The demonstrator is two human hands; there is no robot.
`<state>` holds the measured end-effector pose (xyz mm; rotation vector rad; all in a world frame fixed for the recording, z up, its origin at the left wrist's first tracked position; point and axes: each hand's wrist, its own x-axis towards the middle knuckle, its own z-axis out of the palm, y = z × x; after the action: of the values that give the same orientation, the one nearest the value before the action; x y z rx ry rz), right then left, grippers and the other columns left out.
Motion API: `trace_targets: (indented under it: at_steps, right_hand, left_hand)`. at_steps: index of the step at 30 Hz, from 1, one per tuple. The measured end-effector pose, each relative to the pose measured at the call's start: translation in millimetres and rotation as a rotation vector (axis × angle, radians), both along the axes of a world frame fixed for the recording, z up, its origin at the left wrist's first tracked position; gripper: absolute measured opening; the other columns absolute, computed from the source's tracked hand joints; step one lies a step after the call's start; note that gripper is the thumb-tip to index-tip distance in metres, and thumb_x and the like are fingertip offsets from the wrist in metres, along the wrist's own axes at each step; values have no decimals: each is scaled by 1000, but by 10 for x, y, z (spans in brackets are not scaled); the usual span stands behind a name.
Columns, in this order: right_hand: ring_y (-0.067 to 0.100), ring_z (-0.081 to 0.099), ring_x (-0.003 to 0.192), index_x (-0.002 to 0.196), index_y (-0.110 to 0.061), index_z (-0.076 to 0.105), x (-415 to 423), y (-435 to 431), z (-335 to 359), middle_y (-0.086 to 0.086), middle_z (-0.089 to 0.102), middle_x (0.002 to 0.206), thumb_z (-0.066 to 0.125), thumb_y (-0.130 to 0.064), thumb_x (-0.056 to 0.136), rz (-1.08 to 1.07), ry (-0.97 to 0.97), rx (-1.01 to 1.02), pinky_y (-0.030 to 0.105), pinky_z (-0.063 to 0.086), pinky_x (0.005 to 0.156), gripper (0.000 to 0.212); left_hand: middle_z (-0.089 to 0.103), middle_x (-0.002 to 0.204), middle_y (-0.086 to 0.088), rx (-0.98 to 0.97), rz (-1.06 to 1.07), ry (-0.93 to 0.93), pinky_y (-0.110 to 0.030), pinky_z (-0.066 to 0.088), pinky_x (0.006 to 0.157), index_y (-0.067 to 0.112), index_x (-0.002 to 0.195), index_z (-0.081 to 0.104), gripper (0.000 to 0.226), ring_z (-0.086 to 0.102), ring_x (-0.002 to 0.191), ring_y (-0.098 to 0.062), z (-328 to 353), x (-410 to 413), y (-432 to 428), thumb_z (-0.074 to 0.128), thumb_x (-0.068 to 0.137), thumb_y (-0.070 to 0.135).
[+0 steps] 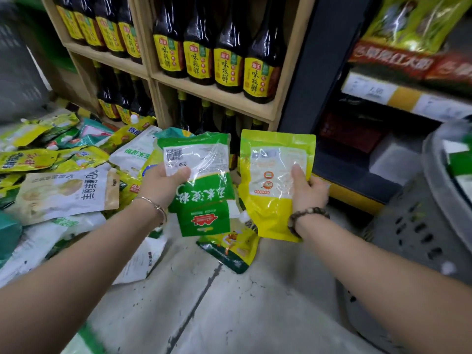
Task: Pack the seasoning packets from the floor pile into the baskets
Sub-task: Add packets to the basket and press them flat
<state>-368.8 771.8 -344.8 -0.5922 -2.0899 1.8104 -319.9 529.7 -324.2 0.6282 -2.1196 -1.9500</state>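
Note:
My left hand (161, 183) grips a green and white packet (204, 185), thumb on its clear window, held up above the floor. My right hand (307, 187) grips a yellow packet (273, 200) beside it, thumb pressed on its face. The pile of seasoning packets (63, 175) spreads over the floor at the left. One more packet (229, 249) lies on the floor below the two held ones. A grey perforated basket (421, 226) stands at the right, with green packets (459, 162) showing inside its rim.
A wooden shelf (217, 95) of dark sauce bottles with yellow labels stands straight ahead. A dark shelf unit (357, 149) with price tags and red packages is at the right. Bare concrete floor (217, 302) lies between my arms.

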Motion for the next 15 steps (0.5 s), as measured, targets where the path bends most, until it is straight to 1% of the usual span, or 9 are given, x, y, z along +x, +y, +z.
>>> trace_targets:
  at_steps: [1, 3, 4, 6, 8, 10, 12, 14, 15]
  right_hand:
    - [15, 42, 57, 62, -8, 46, -18, -6, 144, 2, 47, 64, 64, -43, 84, -6, 42, 39, 24, 33, 52, 45]
    - [13, 33, 51, 57, -14, 33, -62, -57, 486, -2, 37, 57, 62, -42, 85, 1, 101, 139, 24, 26, 45, 49]
    - [13, 35, 51, 57, -15, 34, -88, -64, 699, -2, 38, 57, 62, -44, 85, 6, 118, 181, 27, 26, 46, 49]
    - [17, 45, 60, 65, -9, 48, -149, -25, 1122, 2, 50, 65, 60, -46, 85, 48, 149, 255, 32, 30, 54, 44]
    - [20, 52, 69, 76, -6, 57, -161, 101, 1520, 3, 58, 75, 58, -48, 85, 88, 171, 327, 30, 36, 61, 43]
    - [17, 47, 63, 67, -14, 50, -109, 310, 1851, -1, 51, 67, 56, -50, 85, 89, 202, 368, 30, 32, 56, 41]
    - [18, 43, 63, 61, -19, 39, 18, 549, 2103, -4, 41, 63, 55, -52, 85, 70, 208, 448, 30, 30, 57, 43]
    - [29, 54, 73, 67, -11, 54, 176, 832, 2303, 2, 55, 69, 56, -51, 85, 60, 201, 500, 35, 39, 63, 44]
    - [34, 60, 80, 77, -2, 63, 273, 982, 2393, 10, 65, 78, 57, -50, 85, 52, 190, 521, 39, 46, 69, 49]
  left_hand:
    - [70, 87, -7, -12, 4, 43, -49, 51, 88, 16, 80, 66, 7, 66, 89, -30, 109, -14, 40, 66, 85, 20]
    - [68, 77, -1, -30, 32, 111, -50, 52, 86, 20, 71, 66, 13, 66, 79, -26, 325, -31, 114, 67, 84, 20]
    - [68, 77, 0, -20, 38, 156, -50, 52, 85, 20, 71, 66, 13, 66, 77, -24, 451, -42, 175, 67, 84, 19]
    - [69, 81, 0, 14, 48, 250, -50, 52, 86, 22, 75, 67, 10, 66, 82, -24, 704, -51, 292, 66, 84, 18]
    - [67, 78, 3, 31, 59, 327, -51, 52, 86, 24, 70, 67, 15, 64, 82, -23, 934, -51, 411, 66, 84, 18]
    - [66, 76, 4, 64, 40, 375, -53, 51, 86, 24, 67, 66, 17, 62, 80, -23, 1128, -38, 547, 65, 84, 19]
    - [69, 81, 5, 127, -2, 413, -50, 52, 86, 25, 71, 68, 16, 64, 83, -24, 1284, -14, 724, 64, 85, 17]
    - [70, 78, 7, 186, -51, 438, -45, 53, 83, 24, 71, 69, 17, 66, 79, -22, 1421, 28, 954, 64, 85, 16]
    - [71, 73, 7, 221, -79, 445, -42, 54, 79, 22, 69, 69, 18, 67, 73, -20, 1480, 47, 1079, 65, 85, 14]
